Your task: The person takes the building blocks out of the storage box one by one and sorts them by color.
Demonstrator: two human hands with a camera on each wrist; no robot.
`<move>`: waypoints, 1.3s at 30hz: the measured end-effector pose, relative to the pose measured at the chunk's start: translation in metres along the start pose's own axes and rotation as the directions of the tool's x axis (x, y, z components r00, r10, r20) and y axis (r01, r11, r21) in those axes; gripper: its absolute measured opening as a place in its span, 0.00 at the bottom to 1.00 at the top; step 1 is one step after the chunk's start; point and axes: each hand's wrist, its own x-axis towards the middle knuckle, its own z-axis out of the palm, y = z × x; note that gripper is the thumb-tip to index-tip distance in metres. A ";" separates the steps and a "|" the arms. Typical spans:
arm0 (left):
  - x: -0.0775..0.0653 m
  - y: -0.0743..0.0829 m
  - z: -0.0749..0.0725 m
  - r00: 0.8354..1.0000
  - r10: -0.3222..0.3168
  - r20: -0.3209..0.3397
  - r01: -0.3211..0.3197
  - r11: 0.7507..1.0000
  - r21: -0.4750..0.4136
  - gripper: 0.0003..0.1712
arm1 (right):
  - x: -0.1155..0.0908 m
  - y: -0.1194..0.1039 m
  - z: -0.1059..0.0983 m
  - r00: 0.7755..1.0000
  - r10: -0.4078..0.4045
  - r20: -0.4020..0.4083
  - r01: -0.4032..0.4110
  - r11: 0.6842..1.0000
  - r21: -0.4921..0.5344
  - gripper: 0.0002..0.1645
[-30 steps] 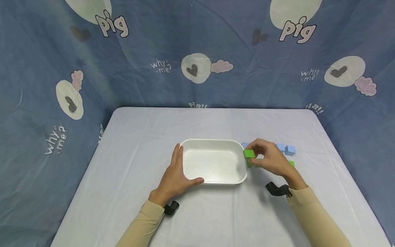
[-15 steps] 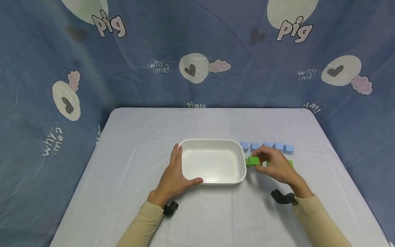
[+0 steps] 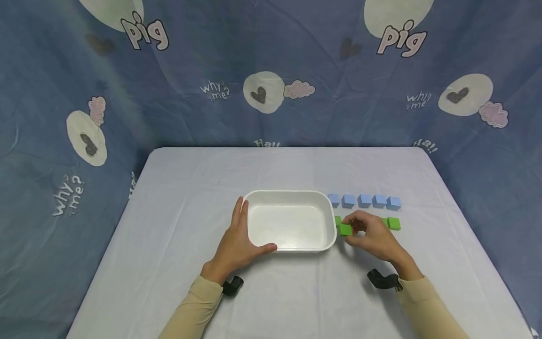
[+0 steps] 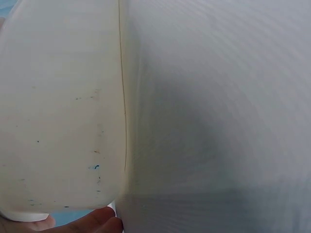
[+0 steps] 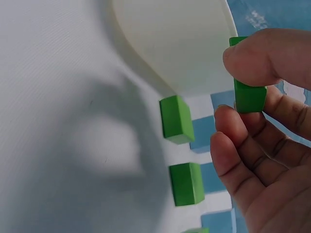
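My right hand (image 3: 371, 234) pinches a green block (image 3: 345, 230) between thumb and fingers, just off the right end of a white tray (image 3: 292, 250). The right wrist view shows the thumb lying across this green block (image 5: 250, 97), raised over the table. Other green blocks (image 3: 394, 223) stand in a row on the table, partly covered by my right hand; two of them, a near green block (image 5: 177, 119) and a further green block (image 5: 187, 184), show in the right wrist view. My left hand (image 3: 237, 242) rests against the tray's left end, fingers straight along its wall, thumb over the front rim.
Behind the green row runs a row of several blue blocks (image 3: 364, 201), starting right beside the tray. A white cloth covers the table (image 3: 203, 174). A patterned blue curtain (image 3: 271, 47) hangs behind and along both sides.
My right hand has carried the green block from over the tray's right rim, first rightward, then toward the front. The blue row has come into full view. My left hand has stayed on the tray.
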 end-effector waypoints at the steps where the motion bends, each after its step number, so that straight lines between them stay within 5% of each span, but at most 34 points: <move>1: 0.000 0.000 0.000 1.000 0.001 -0.002 -0.001 1.000 -0.001 0.83 | -0.001 0.001 0.000 1.000 0.002 -0.001 -0.002 1.000 0.003 0.23; 39: 0.000 -0.001 0.000 1.000 0.003 -0.002 -0.003 1.000 0.017 0.83 | -0.006 0.024 0.040 1.000 0.019 -0.024 -0.023 0.986 -0.164 0.23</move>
